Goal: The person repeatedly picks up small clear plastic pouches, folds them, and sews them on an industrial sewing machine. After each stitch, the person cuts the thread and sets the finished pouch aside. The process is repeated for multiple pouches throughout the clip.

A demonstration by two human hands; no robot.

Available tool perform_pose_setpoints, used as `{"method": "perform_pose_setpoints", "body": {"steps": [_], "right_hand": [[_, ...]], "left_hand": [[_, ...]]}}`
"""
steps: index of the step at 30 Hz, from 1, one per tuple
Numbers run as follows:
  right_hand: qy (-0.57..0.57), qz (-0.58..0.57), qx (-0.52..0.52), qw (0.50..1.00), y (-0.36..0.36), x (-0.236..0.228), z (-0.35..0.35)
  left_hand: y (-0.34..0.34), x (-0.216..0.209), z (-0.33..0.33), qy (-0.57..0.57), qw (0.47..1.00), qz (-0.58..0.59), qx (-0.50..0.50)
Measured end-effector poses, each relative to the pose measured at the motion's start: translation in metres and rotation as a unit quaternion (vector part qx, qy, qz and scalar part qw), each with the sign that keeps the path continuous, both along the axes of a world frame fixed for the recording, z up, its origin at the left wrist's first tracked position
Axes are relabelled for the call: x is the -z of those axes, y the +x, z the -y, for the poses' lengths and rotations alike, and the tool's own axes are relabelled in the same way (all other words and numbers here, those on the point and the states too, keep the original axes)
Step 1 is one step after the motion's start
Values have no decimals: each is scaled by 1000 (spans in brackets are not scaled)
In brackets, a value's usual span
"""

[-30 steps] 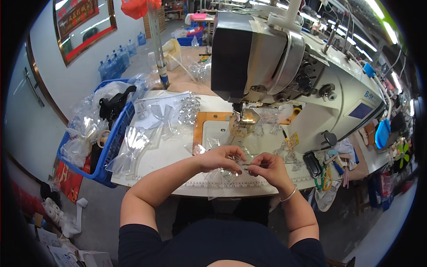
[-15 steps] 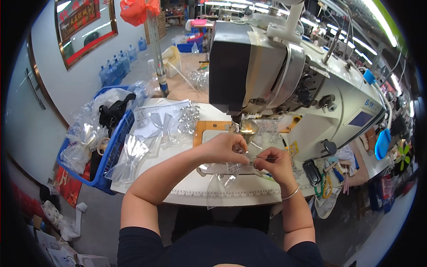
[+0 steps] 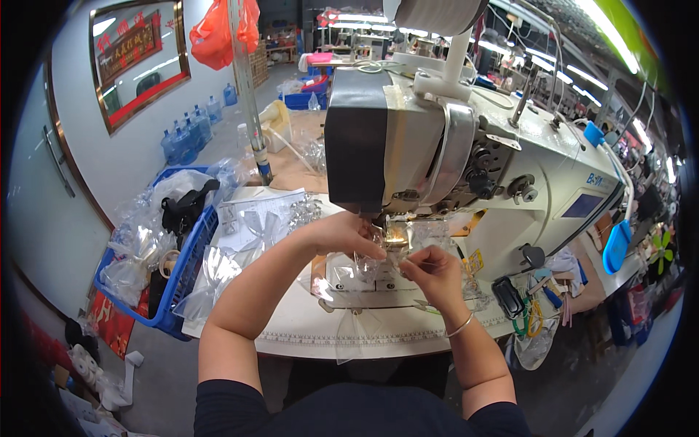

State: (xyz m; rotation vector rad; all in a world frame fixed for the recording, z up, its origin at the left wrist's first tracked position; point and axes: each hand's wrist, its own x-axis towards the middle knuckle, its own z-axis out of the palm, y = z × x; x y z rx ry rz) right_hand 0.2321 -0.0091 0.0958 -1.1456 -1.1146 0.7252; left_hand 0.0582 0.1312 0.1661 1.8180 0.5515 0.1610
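Both hands are close to the needle area of a white sewing machine [image 3: 542,156]. My left hand [image 3: 348,234] has its fingers closed on a clear plastic piece [image 3: 364,271], just in front of the presser foot. Part of that plastic hangs down over the table's front edge. Just to the right, my right hand [image 3: 437,273] pinches with thumb and forefinger at the plastic's right side; what lies between its fingertips is too small to make out. The needle itself is mostly hidden behind the machine head and my left hand.
Left of the machine lie clear plastic pieces [image 3: 218,269] and a paper sheet [image 3: 244,218]. A blue basket [image 3: 186,291] of plastic and black fabric stands beside the table. On the right are a black case [image 3: 507,296], scissors [image 3: 535,318] and a hanging blue paddle-shaped piece [image 3: 617,247].
Both hands have moved forward and slightly left, nearer the presser foot, carrying the plastic. The head view has shifted a little, so the machine sits farther left.
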Motion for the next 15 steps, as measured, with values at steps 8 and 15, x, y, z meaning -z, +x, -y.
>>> {"method": "perform_pose_setpoints", "body": {"steps": [8, 15], "right_hand": [[-136, -228, -54, 963, 1, -24, -12], [-117, 167, 62, 977, 8, -47, -35]], "left_hand": [[2, 8, -25, -138, 988, -38, -52], [-1, 22, -51, -134, 988, 39, -62]]}}
